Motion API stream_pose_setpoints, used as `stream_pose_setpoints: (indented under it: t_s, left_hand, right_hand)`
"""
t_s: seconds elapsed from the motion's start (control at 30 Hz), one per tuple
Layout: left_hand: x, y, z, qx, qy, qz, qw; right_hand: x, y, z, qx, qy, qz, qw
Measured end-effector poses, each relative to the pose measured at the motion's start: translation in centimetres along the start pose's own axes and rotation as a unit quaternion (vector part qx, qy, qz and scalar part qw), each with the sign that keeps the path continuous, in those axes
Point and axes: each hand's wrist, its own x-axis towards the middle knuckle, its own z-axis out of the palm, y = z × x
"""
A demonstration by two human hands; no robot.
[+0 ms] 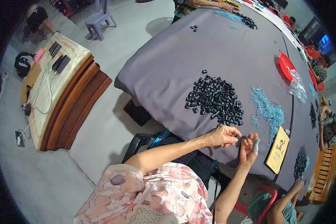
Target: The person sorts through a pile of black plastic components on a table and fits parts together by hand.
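My left hand point(223, 136) is closed in a pinch over the table's near edge, with a small black plastic piece at its fingertips. Close beside it, my right hand point(247, 150) has its fingers curled and pressed together; what they hold is too small to make out. A pale grey finger cover point(255, 145) is on one digit of the right hand. Just beyond my hands lies a heap of short black cylindrical plastic pieces point(215, 98). To its right is a loose spread of small, shiny light-blue pieces point(268, 111).
A yellow booklet point(277, 150) lies right of my right hand on the grey-covered table point(156, 71). Farther off are a red tray point(286, 66) and a clear plastic bag point(297, 86). Other people sit around the table with similar heaps. A marble-topped counter point(44, 89) stands at the left.
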Motion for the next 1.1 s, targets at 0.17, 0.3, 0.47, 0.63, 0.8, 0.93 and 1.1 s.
stream_pose_setpoints:
  t_s: [0.17, 0.3, 0.47, 0.63, 0.8, 0.93, 1.1]
  left_hand:
    - [0.0, 0.0, -0.2, -0.012, -0.016, 0.004, 1.000]
    - [-0.9, 0.9, 0.0, -0.034, -0.008, 0.000, 0.999]
    - [-4.0, 5.7, -1.6, 0.103, 0.074, 0.026, 0.992]
    - [-7.1, 8.9, -8.2, 0.233, 0.254, 0.089, 0.934]
    - [-8.8, 10.7, -15.0, 0.372, 0.362, 0.148, 0.842]
    - [-9.3, 10.8, -17.7, 0.511, 0.387, 0.121, 0.758]
    - [-8.5, 9.9, -15.8, 0.670, 0.358, 0.176, 0.626]
  right_hand:
    - [-0.2, 0.1, 0.0, 0.005, -0.003, 0.000, 1.000]
    - [-0.4, 0.1, 0.1, -0.012, -0.019, -0.009, 1.000]
    - [-0.5, 0.4, 0.6, -0.094, 0.030, -0.024, 0.995]
    - [-0.3, 0.8, 2.0, -0.164, 0.067, -0.046, 0.983]
    - [-0.9, -1.9, 5.8, -0.158, 0.058, -0.057, 0.984]
    - [0.1, -4.0, 6.4, -0.142, 0.004, -0.078, 0.987]
    - [4.7, -3.4, 4.3, -0.662, 0.156, 0.010, 0.733]
